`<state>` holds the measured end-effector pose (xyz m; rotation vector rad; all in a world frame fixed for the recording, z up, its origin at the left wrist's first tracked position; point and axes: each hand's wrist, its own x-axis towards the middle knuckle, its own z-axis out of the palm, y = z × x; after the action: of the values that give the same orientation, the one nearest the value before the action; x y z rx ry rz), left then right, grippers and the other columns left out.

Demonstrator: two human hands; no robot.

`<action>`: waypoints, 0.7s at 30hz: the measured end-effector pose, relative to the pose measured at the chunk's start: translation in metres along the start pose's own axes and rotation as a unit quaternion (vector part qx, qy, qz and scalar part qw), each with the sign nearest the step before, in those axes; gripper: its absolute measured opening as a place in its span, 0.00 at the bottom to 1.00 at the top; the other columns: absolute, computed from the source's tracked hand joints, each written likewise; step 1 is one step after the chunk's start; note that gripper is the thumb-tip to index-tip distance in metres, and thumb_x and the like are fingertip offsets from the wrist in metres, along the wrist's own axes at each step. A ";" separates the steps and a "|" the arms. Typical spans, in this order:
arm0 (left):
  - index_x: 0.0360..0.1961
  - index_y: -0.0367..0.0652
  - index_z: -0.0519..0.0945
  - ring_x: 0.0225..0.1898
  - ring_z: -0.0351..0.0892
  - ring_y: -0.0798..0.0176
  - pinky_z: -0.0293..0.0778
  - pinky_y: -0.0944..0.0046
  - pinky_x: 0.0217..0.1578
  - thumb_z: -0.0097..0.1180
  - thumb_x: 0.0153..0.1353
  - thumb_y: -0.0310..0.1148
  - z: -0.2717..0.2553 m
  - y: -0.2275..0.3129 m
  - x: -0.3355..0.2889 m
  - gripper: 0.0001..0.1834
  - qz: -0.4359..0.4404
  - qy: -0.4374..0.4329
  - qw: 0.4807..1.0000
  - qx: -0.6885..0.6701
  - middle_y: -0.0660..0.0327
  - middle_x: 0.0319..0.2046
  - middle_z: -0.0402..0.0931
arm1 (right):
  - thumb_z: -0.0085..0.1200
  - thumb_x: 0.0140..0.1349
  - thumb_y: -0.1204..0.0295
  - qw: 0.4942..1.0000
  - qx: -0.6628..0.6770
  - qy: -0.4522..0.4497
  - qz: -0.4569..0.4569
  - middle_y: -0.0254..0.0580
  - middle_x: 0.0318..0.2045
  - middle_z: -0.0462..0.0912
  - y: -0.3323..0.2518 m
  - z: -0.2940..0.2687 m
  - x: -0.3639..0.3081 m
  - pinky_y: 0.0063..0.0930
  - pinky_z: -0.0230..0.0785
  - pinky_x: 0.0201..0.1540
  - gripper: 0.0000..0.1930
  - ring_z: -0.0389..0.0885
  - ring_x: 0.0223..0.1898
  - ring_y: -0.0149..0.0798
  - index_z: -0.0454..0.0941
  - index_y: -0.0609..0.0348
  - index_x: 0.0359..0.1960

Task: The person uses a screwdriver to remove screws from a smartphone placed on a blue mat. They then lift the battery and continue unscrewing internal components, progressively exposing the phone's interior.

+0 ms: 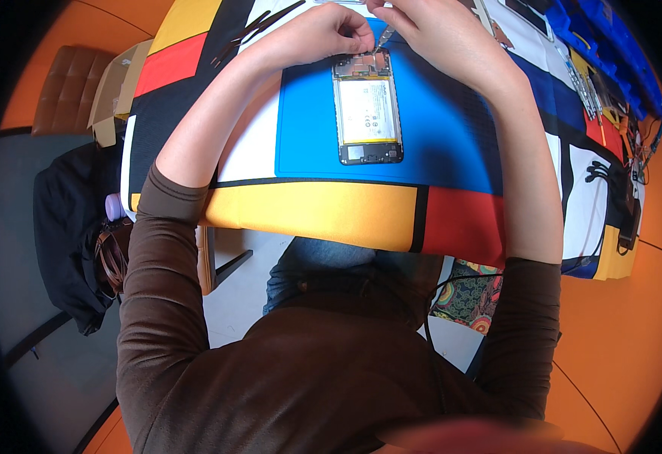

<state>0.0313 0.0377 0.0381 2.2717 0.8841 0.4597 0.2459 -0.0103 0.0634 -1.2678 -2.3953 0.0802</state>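
One opened phone (369, 113) lies on a blue mat (308, 136), the left hand (329, 32), fingertips pressed together, at its top edge and the right hand (438, 29) pinching a slim metal tool (385, 36) whose tip, slipping, could scratch the bared board (357, 65).

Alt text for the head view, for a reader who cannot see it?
The person's right hand holds a slim metallic tool at the top end of an opened, black-framed smartphone, with the left hand close by. The phone lies on a flat blue mat over a multicoloured, block-patterned cloth; thin dark tools lie to its upper left.
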 end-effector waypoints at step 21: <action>0.29 0.39 0.82 0.30 0.78 0.64 0.74 0.61 0.33 0.66 0.61 0.27 0.007 -0.009 0.005 0.05 0.020 0.054 0.998 -0.001 0.58 0.26 0.79 | 0.48 0.73 0.68 0.991 0.122 -0.020 -0.058 0.54 0.45 0.82 0.004 0.000 0.003 0.47 0.69 0.58 0.14 0.80 0.51 0.54 0.78 0.60 0.54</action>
<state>0.0345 0.0432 0.0272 2.2841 0.8930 0.6041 0.2478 -0.0051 0.0634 -1.0234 -2.4004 0.3560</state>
